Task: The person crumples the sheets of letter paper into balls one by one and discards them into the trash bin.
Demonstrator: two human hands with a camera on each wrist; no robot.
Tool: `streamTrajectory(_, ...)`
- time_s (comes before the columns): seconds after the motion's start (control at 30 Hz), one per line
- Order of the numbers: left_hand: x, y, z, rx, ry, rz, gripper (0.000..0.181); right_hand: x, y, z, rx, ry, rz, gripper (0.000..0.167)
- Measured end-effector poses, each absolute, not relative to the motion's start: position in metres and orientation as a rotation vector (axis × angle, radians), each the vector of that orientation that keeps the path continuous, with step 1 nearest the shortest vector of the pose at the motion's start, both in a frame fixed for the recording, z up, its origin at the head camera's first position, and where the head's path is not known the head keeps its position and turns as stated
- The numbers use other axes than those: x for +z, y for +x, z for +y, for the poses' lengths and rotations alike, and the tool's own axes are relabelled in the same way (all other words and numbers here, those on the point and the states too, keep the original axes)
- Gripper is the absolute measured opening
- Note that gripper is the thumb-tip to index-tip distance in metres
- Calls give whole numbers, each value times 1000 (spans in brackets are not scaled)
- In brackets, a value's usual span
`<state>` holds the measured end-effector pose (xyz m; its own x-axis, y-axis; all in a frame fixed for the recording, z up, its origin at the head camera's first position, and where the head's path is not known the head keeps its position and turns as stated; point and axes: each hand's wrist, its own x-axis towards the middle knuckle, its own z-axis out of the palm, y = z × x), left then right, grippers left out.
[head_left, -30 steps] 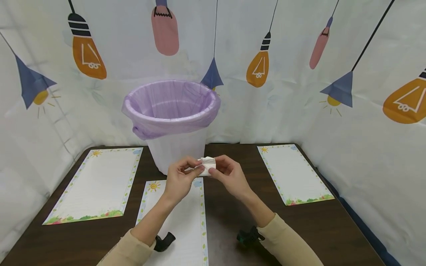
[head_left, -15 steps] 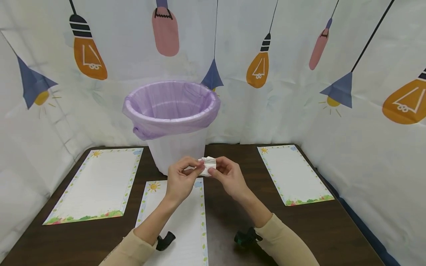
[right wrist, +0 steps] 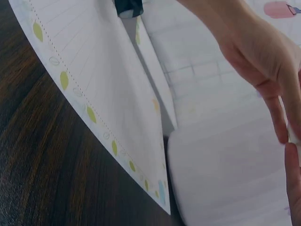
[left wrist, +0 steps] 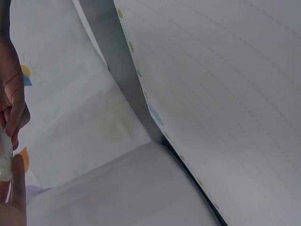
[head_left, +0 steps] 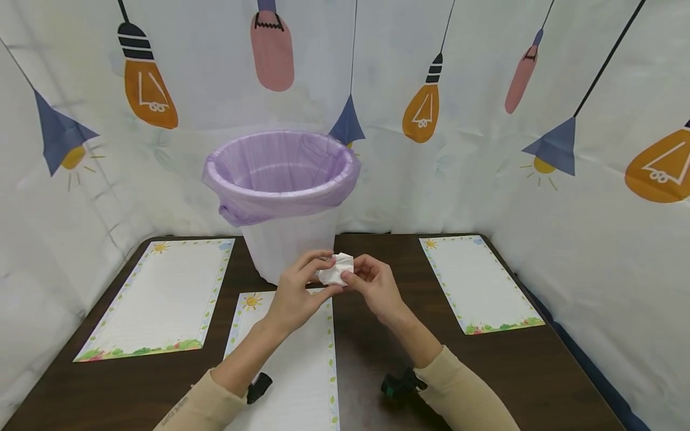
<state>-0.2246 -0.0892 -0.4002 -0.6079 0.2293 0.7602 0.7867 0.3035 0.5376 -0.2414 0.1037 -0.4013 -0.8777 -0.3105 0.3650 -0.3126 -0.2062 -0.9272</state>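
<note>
In the head view a small crumpled white tissue (head_left: pixel 336 270) is up in front of the bin. My right hand (head_left: pixel 379 287) pinches its right side between thumb and fingers. My left hand (head_left: pixel 295 293) is at its left, fingertips touching the upper edge and thumb stretched out below, apart from the fingers. In the left wrist view the tissue (left wrist: pixel 5 157) shows only at the left edge, with the right hand (left wrist: pixel 13 94) above it. The right wrist view catches the left hand (right wrist: pixel 263 56) at the right edge, the tissue mostly cut off.
A white bin (head_left: pixel 288 239) with a purple liner (head_left: pixel 280 203) stands at the table's back. Patterned sheets lie at left (head_left: pixel 156 296), in the middle (head_left: pixel 286 365) and at right (head_left: pixel 480 281) on the dark table (head_left: pixel 388 341). Printed cloth (head_left: pixel 458 179) hangs behind.
My left thumb has moved down off the tissue and the left fingers have spread. The right hand still pinches the tissue in nearly the same place.
</note>
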Motion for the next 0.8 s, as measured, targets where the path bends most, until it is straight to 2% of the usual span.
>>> streamTrajectory(0.17,-398,-226,-89,-1118,-921,-1996,46,-396,-239,103,2311,751,-1997,15)
streamTrajectory(0.8,-400,-232,-90,-900,-1017,-1926,42,-387,-241,112,2125,896,-2158,14)
